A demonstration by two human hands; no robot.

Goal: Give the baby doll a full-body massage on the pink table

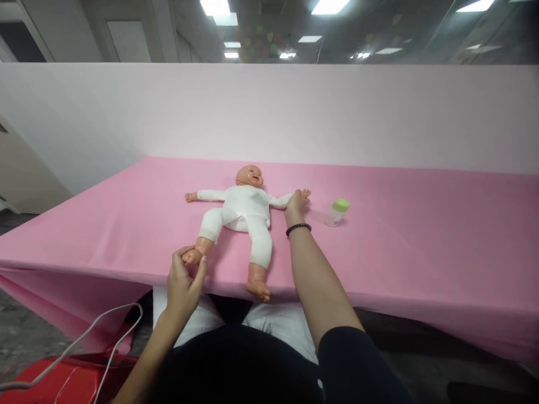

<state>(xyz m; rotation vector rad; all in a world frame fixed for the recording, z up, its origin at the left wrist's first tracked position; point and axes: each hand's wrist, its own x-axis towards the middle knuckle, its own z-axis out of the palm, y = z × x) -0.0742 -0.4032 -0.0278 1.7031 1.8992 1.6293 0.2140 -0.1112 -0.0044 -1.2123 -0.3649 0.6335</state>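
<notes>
Doll (pixel 248 205) on its back; may skid or twist, I judge, if the hands pull unevenly and the pink cloth (pixel 404 241) slips. Torso lies between both grips, beyond the left. Left hand (pixel 184 279) half-curled, foot between thumb and fingers; right hand (pixel 296 205) closed round the opposite forearm's end. Green-lidded container (pixel 337 212) just right of it; an outward swing could topple it.

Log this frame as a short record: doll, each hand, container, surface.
Doll: on its back, white cloth body, arms spread
Left hand: holds the doll's foot on the picture's left
Right hand: around the doll's forearm, near its hand
Container: green lid, right of the right hand, untouched
Surface: pink cloth
</notes>
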